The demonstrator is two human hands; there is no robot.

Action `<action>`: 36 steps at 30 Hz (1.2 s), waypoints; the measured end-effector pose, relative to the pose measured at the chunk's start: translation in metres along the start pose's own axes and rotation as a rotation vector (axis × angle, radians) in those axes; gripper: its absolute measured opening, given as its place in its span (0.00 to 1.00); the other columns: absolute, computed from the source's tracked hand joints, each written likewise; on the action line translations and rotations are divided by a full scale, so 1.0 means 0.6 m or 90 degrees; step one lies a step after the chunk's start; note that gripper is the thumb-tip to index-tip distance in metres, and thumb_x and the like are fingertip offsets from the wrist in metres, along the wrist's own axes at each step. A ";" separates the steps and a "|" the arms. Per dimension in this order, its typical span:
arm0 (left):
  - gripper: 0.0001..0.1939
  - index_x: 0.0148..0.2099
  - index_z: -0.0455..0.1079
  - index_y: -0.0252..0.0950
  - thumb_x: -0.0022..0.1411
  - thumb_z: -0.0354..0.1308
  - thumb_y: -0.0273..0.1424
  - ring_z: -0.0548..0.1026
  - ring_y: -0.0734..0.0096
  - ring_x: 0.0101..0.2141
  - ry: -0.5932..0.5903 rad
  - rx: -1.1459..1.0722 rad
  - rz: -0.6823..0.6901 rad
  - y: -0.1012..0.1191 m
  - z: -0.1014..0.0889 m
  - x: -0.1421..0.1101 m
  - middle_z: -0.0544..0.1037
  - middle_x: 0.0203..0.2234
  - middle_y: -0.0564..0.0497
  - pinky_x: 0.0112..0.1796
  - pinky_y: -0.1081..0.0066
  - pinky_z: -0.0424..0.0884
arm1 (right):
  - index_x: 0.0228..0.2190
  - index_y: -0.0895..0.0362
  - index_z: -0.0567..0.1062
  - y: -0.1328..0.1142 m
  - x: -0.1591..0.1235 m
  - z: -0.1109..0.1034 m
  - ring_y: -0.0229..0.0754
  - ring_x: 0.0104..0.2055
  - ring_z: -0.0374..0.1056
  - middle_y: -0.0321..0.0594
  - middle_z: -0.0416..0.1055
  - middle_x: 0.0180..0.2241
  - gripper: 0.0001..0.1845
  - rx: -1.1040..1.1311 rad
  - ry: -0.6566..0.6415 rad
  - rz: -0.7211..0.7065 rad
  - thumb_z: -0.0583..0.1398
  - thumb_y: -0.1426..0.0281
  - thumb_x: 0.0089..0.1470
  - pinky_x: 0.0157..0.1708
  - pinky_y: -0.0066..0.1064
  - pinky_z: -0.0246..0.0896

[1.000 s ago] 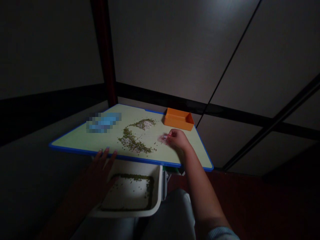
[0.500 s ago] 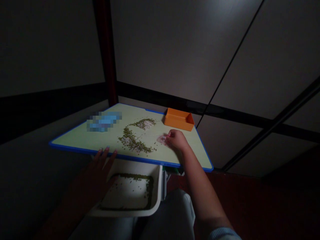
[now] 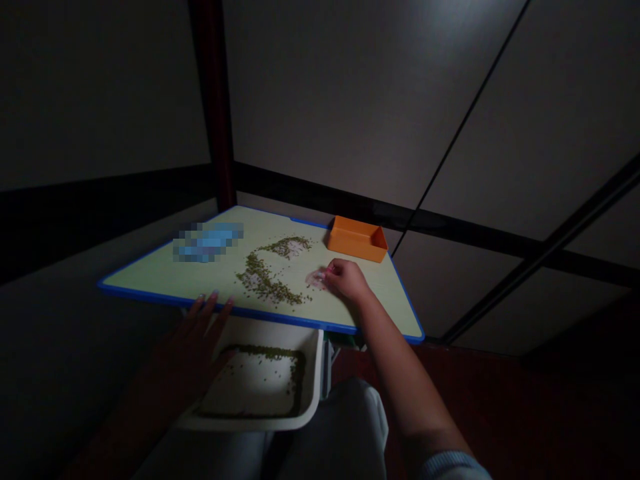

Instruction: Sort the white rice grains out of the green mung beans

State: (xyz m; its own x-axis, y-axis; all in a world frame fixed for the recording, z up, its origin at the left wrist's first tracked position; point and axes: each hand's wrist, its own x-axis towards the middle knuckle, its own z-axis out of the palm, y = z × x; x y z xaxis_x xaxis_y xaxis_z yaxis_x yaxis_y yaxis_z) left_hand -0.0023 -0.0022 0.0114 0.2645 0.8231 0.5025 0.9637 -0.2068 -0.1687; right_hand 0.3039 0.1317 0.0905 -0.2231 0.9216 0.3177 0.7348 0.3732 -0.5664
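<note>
My right hand (image 3: pixel 347 278) is closed in a pinch on a small, see-through pinkish piece (image 3: pixel 315 279), low over the pale tabletop (image 3: pixel 193 280); its exact kind is unclear. Just left of that piece lie green beans (image 3: pixel 263 283), spread in a curved band with paler grains among them. Fingers apart, my left hand (image 3: pixel 193 343) rests at the blue front edge of the tabletop. Below it sits a white bin (image 3: pixel 314 383) with green beans along its inner edges, partly covered by my left hand and arm.
An orange open box (image 3: pixel 356 247) stands at the back right of the tabletop. Toward the back left is a blurred-out blue item (image 3: pixel 209 243). Wall panels (image 3: pixel 375 113) rise behind the table. My legs are under the bin.
My right hand has shifted slightly left with the see-through piece, closer to the green beans. My left hand stays at the front edge.
</note>
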 end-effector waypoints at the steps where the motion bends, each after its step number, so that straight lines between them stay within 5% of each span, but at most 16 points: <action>1: 0.36 0.64 0.47 0.35 0.56 0.47 0.43 0.48 0.51 0.64 -0.002 -0.002 -0.001 -0.001 0.001 0.000 0.51 0.64 0.36 0.53 0.53 0.62 | 0.24 0.58 0.71 0.000 0.000 0.000 0.33 0.23 0.57 0.33 0.66 0.20 0.07 0.009 -0.005 -0.003 0.60 0.66 0.46 0.23 0.24 0.45; 10: 0.34 0.64 0.47 0.34 0.58 0.45 0.42 0.48 0.50 0.64 -0.007 0.005 0.003 0.002 -0.001 0.000 0.50 0.64 0.35 0.54 0.52 0.61 | 0.23 0.57 0.67 0.010 0.001 -0.001 0.33 0.19 0.61 0.33 0.67 0.19 0.08 0.186 -0.024 0.051 0.60 0.66 0.46 0.19 0.23 0.50; 17: 0.36 0.64 0.47 0.34 0.57 0.45 0.44 0.47 0.50 0.64 -0.005 0.005 0.007 -0.001 0.003 -0.001 0.49 0.64 0.36 0.54 0.52 0.61 | 0.21 0.55 0.62 0.008 -0.002 -0.006 0.34 0.18 0.61 0.32 0.67 0.16 0.11 0.134 -0.036 0.096 0.62 0.68 0.44 0.19 0.24 0.49; 28: 0.34 0.64 0.49 0.35 0.56 0.47 0.42 0.48 0.51 0.64 -0.015 -0.007 -0.018 0.005 -0.006 0.003 0.50 0.64 0.37 0.53 0.53 0.62 | 0.22 0.57 0.67 0.007 0.004 0.005 0.34 0.22 0.58 0.33 0.66 0.20 0.08 0.003 0.022 0.013 0.60 0.67 0.46 0.23 0.25 0.46; 36: 0.36 0.64 0.46 0.35 0.56 0.48 0.43 0.47 0.50 0.64 -0.011 0.003 -0.009 0.004 0.004 0.002 0.50 0.64 0.36 0.54 0.52 0.61 | 0.25 0.56 0.67 0.021 0.006 0.015 0.33 0.21 0.59 0.31 0.65 0.19 0.09 0.085 -0.022 -0.023 0.59 0.64 0.48 0.22 0.24 0.47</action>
State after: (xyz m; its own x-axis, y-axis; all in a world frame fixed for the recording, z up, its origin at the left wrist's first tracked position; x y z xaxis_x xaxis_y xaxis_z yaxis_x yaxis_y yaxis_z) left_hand 0.0001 -0.0003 0.0096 0.2499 0.8352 0.4899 0.9673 -0.1925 -0.1652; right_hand 0.3066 0.1406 0.0773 -0.2717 0.9095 0.3145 0.6346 0.4150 -0.6519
